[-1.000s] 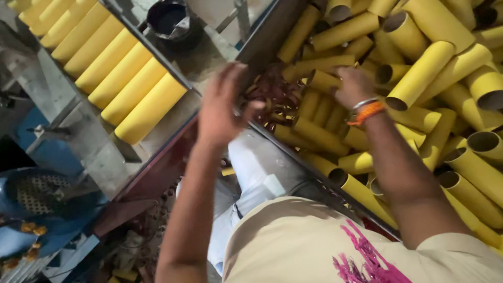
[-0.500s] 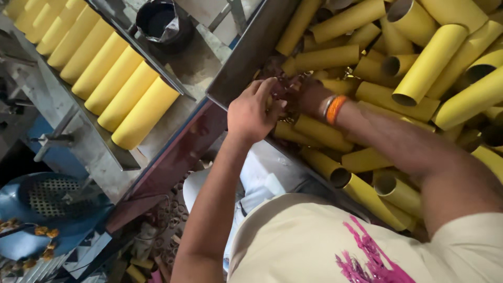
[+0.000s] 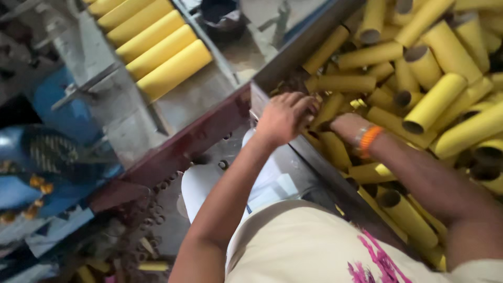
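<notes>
Together left hand (image 3: 285,116) and right hand (image 3: 343,126) dig among yellow tubes (image 3: 435,102)

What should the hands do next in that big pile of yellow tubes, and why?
Probably close on one tube and lift it out. Both the left hand and the right hand are dug in among the loose yellow tubes at the bin's near edge, fingers buried, and no tube is clearly gripped.
</notes>
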